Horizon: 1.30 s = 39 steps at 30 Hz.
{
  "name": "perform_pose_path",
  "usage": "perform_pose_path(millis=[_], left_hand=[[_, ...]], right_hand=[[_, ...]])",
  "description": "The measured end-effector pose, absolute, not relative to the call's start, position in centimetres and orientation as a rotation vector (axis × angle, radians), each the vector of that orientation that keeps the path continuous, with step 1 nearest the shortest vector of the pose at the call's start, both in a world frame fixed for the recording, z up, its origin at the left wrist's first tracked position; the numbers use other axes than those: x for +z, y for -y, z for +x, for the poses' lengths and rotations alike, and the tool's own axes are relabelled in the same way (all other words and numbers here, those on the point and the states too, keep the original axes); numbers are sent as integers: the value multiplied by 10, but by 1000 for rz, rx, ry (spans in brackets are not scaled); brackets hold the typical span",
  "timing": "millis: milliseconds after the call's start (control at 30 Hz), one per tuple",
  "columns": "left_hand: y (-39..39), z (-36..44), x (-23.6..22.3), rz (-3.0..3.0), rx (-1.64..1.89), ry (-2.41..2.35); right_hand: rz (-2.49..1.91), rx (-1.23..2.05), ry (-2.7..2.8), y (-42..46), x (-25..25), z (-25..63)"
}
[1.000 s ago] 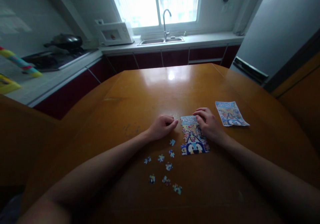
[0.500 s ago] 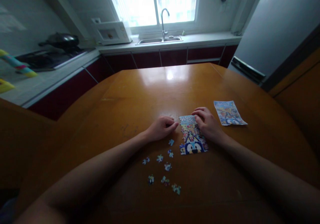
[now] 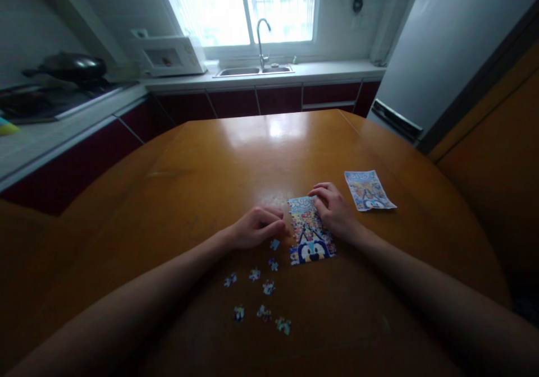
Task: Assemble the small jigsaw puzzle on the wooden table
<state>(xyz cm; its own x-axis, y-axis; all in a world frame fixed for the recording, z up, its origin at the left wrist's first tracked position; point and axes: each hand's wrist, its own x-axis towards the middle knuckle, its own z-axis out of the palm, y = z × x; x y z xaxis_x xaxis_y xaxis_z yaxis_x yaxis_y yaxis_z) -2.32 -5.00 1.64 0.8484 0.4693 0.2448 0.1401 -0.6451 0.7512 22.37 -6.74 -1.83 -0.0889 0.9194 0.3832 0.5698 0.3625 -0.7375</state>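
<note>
A partly assembled jigsaw puzzle [image 3: 306, 220] lies flat on the wooden table, with a blue cartoon dog face at its near end. My right hand [image 3: 334, 214] rests over its right edge, thumb on the upper right part and fingers apart. Beside the jagged left edge is my left hand [image 3: 257, 228], its fingers curled and the thumb close to the index finger. Whatever they may pinch is hidden. Just below that hand lies a light blue puzzle piece [image 3: 274, 244]. Several more loose pieces [image 3: 268, 287] are scattered nearer to me.
A creased picture sheet [image 3: 368, 191] with a similar design lies right of the puzzle on the table [image 3: 252, 158]. Beyond the table are a counter with a sink [image 3: 240, 72], a microwave [image 3: 168, 56] and a pan [image 3: 73, 65] on the stove. The fridge [image 3: 438, 46] stands at right.
The view has turned slightly right, shifting everything leftward. My left hand has tipped lower, its fingers reaching towards the puzzle's left edge. My right hand stays at the puzzle's right edge.
</note>
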Motion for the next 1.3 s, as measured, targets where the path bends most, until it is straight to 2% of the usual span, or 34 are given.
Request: perform_pose_path(millis=[367,633,1067,1300], left_hand=[[62,-18,24,2355,250,-203],[55,-21,16,2313,544,-409],[58,-20,14,2328,382,-320],[57,-17,12,2211,722,-643]], right_hand=[[-1335,482,1811,69,-17,222],[-1347,486,1805,70,-17,222],[-1348,468,1819,70,-17,223],[-1336,464,1828,70,-20,225]])
